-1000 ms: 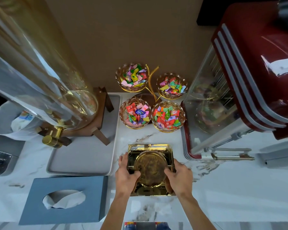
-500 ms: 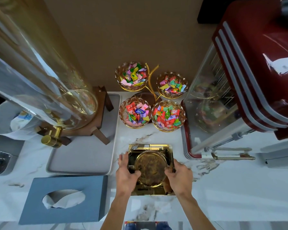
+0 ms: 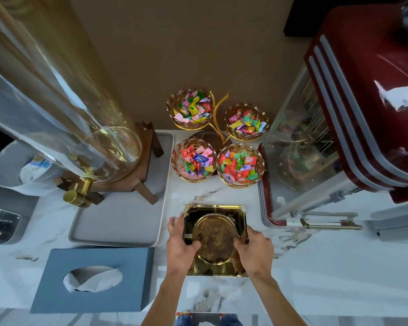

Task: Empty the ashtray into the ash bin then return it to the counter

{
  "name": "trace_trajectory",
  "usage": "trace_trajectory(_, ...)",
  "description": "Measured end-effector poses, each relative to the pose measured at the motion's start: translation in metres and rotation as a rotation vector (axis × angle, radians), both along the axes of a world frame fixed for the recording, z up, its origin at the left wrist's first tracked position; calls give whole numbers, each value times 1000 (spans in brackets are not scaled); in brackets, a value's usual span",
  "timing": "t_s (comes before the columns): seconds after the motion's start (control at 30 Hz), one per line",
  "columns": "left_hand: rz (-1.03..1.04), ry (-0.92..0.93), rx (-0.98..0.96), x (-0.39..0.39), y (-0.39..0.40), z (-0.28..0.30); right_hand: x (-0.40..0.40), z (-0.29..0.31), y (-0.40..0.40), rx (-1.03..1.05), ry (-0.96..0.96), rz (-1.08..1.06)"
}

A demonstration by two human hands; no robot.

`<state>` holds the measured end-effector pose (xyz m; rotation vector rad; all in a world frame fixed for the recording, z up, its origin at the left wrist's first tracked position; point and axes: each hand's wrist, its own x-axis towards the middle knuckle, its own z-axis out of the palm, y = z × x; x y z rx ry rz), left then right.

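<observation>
A square gold ashtray (image 3: 216, 211) with a round dirty bowl in its middle sits on the white marble counter (image 3: 316, 267), in front of me. My left hand (image 3: 180, 247) grips its left edge, thumb over the bowl's rim. My right hand (image 3: 254, 251) grips its right edge the same way. A bin with a white liner (image 3: 7, 170) stands at the far left, below counter level; whether it is the ash bin I cannot tell.
Behind the ashtray stands a gold stand with several candy bowls (image 3: 218, 140). A grey tray (image 3: 118, 222) holds a glass drink dispenser (image 3: 64, 118) at left. A blue tissue box (image 3: 92, 281) lies front left. A red glass-fronted machine (image 3: 339, 137) stands at right.
Both hands have kept their hold on the ashtray's sides; nothing has visibly moved.
</observation>
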<state>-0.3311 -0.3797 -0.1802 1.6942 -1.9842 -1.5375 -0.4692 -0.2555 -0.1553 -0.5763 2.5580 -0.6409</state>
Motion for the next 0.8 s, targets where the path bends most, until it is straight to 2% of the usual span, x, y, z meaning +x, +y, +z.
trace_trajectory(0.37, -27, 49, 14, 2, -1, -3, -1, -4, -3, 118, 52, 37)
trace_trajectory(0.57, -75, 86, 56, 7, -4, 1, 1, -12, 8, 19, 12, 78)
trace_trajectory(0.7, -100, 55, -42, 11, -4, 5, 10, -7, 16, -4, -168, 65)
trace_trajectory(0.8, 18, 81, -98, 22, 1, 7, 19, -3, 27, -19, -69, 46)
